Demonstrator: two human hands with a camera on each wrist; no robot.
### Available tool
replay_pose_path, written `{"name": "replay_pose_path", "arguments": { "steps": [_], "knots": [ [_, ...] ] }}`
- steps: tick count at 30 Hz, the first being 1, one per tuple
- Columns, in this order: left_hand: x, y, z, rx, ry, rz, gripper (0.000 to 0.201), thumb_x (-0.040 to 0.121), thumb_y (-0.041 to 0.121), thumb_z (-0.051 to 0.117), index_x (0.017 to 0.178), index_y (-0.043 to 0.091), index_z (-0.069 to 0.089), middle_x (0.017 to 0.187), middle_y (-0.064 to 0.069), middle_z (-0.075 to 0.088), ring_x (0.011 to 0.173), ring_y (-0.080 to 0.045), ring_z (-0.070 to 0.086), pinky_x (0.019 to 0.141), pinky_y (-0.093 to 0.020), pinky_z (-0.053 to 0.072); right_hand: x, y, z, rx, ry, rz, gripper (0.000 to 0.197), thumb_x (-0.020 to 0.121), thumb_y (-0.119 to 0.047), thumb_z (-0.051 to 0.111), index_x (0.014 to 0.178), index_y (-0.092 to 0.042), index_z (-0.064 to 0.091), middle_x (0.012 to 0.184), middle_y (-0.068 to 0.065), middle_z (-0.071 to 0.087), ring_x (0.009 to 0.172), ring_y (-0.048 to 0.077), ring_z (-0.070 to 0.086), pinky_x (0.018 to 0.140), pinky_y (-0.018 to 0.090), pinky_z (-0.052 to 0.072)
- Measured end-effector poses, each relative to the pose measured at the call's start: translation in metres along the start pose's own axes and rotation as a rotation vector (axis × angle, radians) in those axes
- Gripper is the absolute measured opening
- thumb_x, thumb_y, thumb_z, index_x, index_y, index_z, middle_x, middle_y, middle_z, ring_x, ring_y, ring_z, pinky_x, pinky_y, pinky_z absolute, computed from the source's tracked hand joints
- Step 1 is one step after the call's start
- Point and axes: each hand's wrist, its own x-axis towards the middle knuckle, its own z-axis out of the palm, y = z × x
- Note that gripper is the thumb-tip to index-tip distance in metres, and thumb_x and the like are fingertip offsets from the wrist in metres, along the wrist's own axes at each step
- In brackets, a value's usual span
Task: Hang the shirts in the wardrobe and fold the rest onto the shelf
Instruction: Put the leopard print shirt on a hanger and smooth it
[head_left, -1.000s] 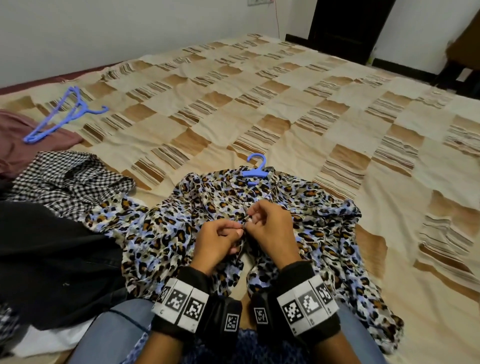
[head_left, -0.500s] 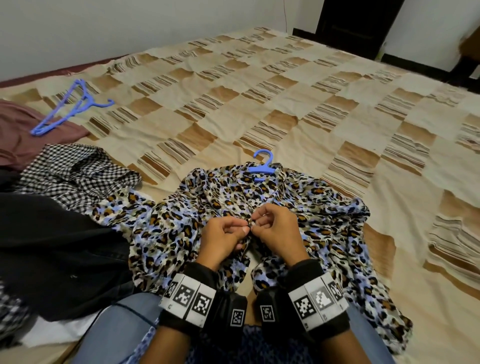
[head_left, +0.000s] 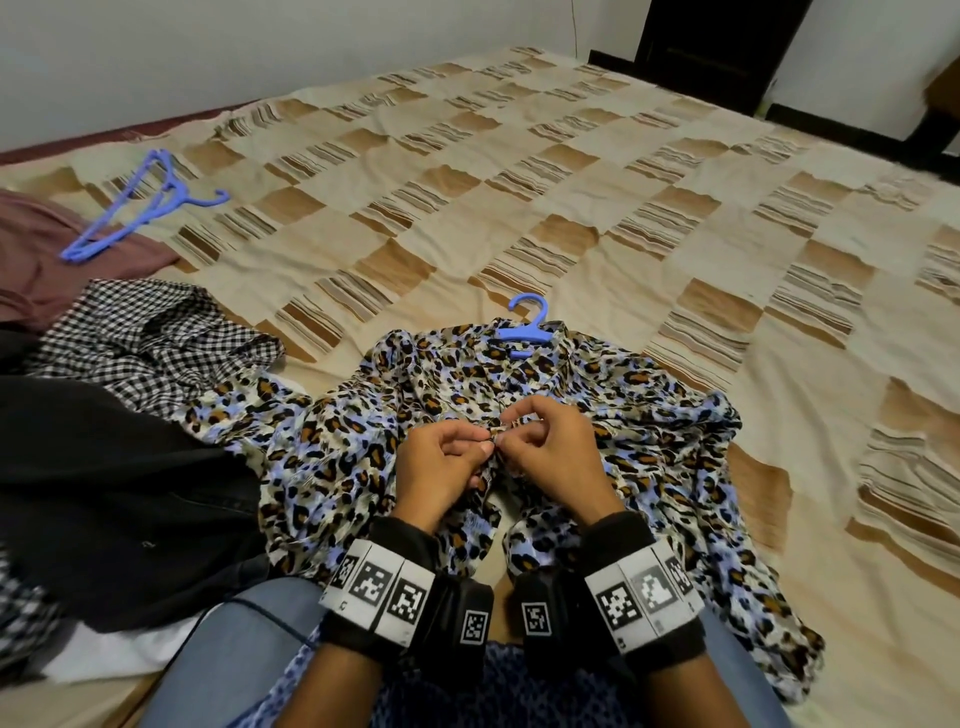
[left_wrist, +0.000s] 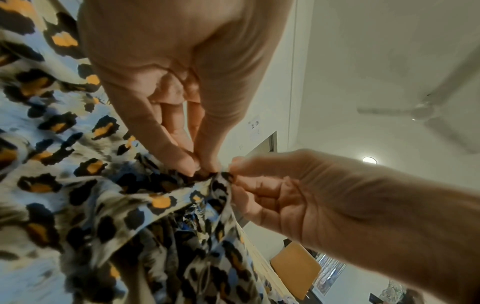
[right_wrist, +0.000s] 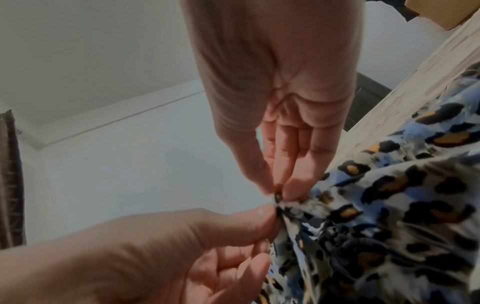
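Both hands (head_left: 498, 447) sit slightly farther up the leopard-print shirt (head_left: 332, 447).

On the bed (head_left: 571, 218), a shirt (head_left: 332, 457) lies spread just in front of the person, with a hanger (head_left: 524, 325) at its far edge. The left hand (head_left: 441, 467) and right hand (head_left: 556, 457) meet over the middle of the shirt, left beside right, fingertips touching its front edges. To the shirt's left lies a checked garment (head_left: 145, 338), touching it; nearer the person on that side lies a dark garment (head_left: 104, 493). Farther back on the left, spare hangers (head_left: 135, 208) rest partly on another garment (head_left: 36, 260).
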Motion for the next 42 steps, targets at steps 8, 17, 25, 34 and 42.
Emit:
{"name": "replay_pose_path", "arguments": {
  "steps": [8, 17, 25, 34, 42],
  "knots": [
    [-0.002, 0.004, 0.000, -0.087, -0.052, -0.030, 0.010, 0.079, -0.001, 0.070, 0.084, 0.007, 0.072, 0.071, -0.009, 0.069, 0.060, -0.012, 0.064, 0.057, -0.018, 0.055, -0.002, 0.003, -0.008, 0.084, -0.032, 0.012, 0.029, 0.077, 0.005, 0.067, 0.087, -0.017, 0.051, 0.071, 0.019, 0.068, 0.060, 0.018, 0.059, 0.065, 0.029, 0.052],
    [-0.003, 0.007, 0.003, -0.172, -0.056, -0.064, 0.019, 0.083, 0.019, 0.070, 0.087, 0.000, 0.071, 0.073, -0.014, 0.070, 0.063, -0.015, 0.064, 0.064, -0.026, 0.058, 0.000, -0.001, 0.001, -0.128, 0.024, -0.145, 0.031, 0.074, 0.002, 0.073, 0.087, -0.016, 0.052, 0.067, 0.002, 0.064, 0.058, 0.009, 0.061, 0.061, 0.018, 0.054],
    [0.000, 0.007, 0.003, -0.199, 0.046, -0.004, 0.013, 0.086, 0.013, 0.066, 0.084, 0.000, 0.069, 0.068, -0.010, 0.068, 0.054, -0.007, 0.063, 0.055, -0.017, 0.055, 0.000, -0.008, 0.002, -0.008, 0.049, -0.126, 0.032, 0.072, 0.004, 0.075, 0.090, -0.013, 0.054, 0.069, 0.005, 0.069, 0.064, 0.013, 0.068, 0.065, 0.019, 0.055],
    [-0.001, 0.011, 0.000, -0.165, -0.067, 0.127, 0.019, 0.092, 0.005, 0.054, 0.078, 0.015, 0.063, 0.066, -0.001, 0.060, 0.050, 0.005, 0.054, 0.052, -0.009, 0.046, -0.003, -0.017, -0.011, 0.516, 0.017, 0.185, 0.035, 0.072, 0.007, 0.074, 0.093, -0.009, 0.050, 0.076, 0.011, 0.072, 0.070, 0.018, 0.069, 0.070, 0.027, 0.058],
    [0.002, 0.009, 0.000, -0.161, -0.104, 0.133, 0.016, 0.084, 0.002, 0.064, 0.082, 0.017, 0.066, 0.069, 0.000, 0.063, 0.063, -0.003, 0.058, 0.066, -0.011, 0.051, -0.001, -0.015, -0.015, 0.596, 0.045, 0.257, 0.030, 0.076, 0.010, 0.069, 0.091, -0.008, 0.050, 0.078, 0.014, 0.069, 0.069, 0.019, 0.068, 0.071, 0.027, 0.059]
  ]
}}
